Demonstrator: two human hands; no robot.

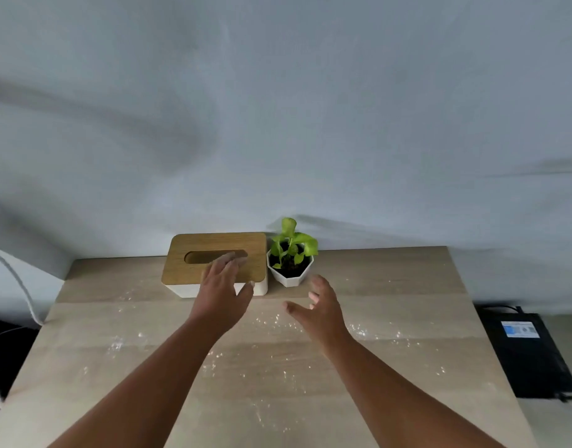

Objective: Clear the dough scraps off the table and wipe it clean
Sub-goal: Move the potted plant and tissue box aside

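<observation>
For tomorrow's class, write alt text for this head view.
Two bare hands reach over a wooden table dusted with white dough scraps; the left hand nears a wood-lidded tissue box, the right hand hovers open. A potted plant stands beside the box.

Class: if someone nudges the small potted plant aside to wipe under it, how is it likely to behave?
The potted plant will probably slide, not roll: its white faceted pot looks flat-based on the table. It narrows toward the bottom, so a high push might tip it and spill soil. Its thin leaves would likely bend.
</observation>
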